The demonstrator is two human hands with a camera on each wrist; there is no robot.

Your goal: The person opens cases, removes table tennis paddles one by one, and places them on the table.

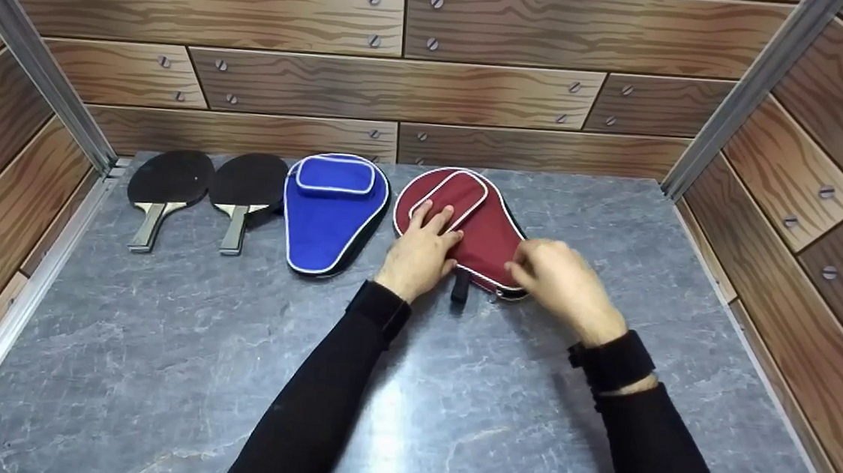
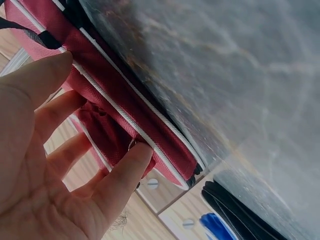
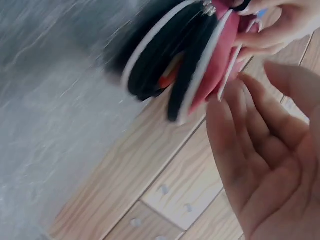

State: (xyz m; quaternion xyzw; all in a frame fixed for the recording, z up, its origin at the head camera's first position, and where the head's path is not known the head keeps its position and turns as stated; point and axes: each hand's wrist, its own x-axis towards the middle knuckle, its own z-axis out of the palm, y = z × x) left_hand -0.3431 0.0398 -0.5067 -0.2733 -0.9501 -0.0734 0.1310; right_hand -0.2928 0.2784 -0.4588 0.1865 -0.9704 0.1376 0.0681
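The left hand [image 1: 418, 255] lies fingers spread on the red case [image 1: 487, 236]; the right hand [image 1: 561, 281], fingers loosely bent around nothing, is at its lower right edge. The case, its side gaping, rests on the desk [image 1: 230, 379], beneath the left hand. Leftward lie a blue case [image 1: 329, 218], then two black paddles [image 1: 247, 180]; behind stands a wood-patterned wall [image 1: 395, 90].
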